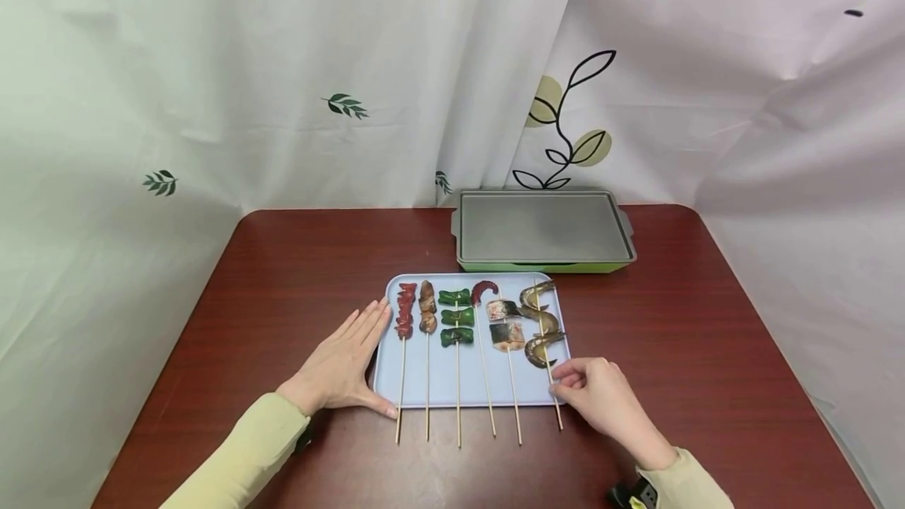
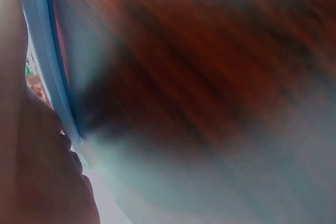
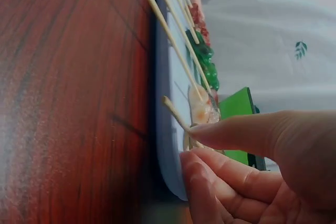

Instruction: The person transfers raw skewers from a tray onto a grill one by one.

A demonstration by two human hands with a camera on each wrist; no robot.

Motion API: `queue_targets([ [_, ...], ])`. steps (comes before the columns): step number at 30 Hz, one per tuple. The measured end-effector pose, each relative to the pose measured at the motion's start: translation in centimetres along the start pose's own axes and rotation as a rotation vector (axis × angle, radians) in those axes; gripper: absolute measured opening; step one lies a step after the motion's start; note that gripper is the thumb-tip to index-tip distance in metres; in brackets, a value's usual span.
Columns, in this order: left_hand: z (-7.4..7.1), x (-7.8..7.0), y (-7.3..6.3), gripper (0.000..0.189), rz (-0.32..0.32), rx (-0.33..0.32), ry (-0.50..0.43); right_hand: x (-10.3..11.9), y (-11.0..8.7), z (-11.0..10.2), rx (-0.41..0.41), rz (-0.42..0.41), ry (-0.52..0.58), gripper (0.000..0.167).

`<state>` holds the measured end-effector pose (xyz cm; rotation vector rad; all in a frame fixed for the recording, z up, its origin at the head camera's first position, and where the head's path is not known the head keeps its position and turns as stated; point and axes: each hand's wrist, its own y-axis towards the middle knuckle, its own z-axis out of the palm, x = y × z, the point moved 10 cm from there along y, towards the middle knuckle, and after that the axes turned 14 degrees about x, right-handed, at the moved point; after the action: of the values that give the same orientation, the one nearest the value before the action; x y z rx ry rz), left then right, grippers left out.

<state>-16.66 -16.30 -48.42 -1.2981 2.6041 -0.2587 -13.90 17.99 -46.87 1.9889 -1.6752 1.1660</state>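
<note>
A pale blue tray holds a row of several skewers, their sticks jutting over its near edge. My left hand lies along the tray's left side with straight fingers, the thumb close to the near corner. At the tray's right side, my right hand pinches the stick of the shrimp skewer between thumb and fingers. The right wrist view shows that thumb on the stick. Beside it lie a fish skewer, a curled dark-red tentacle skewer, a green pepper skewer, a brown meat skewer and a red skewer.
Behind the tray stands a green grill box with a grey flat top, close to the tray's back right. Everything is on a dark red wooden table. White curtains with leaf prints surround the table's back and sides.
</note>
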Motion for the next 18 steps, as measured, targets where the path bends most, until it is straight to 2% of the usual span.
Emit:
queue_targets([
  [4,0.0,-0.1,0.0,0.154,0.002,-0.002,0.001,-0.4,-0.1,-0.1,0.031,0.006,0.103,0.011],
  [8,0.0,-0.1,0.0,0.154,0.002,-0.001,-0.002,-0.9,0.0,0.6,0.122,-0.015,0.276,0.017],
  [13,0.0,-0.1,0.0,0.155,0.002,0.003,-0.002,-1.1,0.0,1.4,0.226,-0.059,0.496,0.035],
  [16,0.0,0.0,0.0,0.154,0.003,-0.003,0.003,-1.3,0.0,1.5,0.259,-0.060,0.561,0.045],
  [18,-0.1,0.0,0.0,0.154,0.006,-0.009,0.008,-1.4,0.0,1.5,0.273,-0.053,0.577,0.047],
])
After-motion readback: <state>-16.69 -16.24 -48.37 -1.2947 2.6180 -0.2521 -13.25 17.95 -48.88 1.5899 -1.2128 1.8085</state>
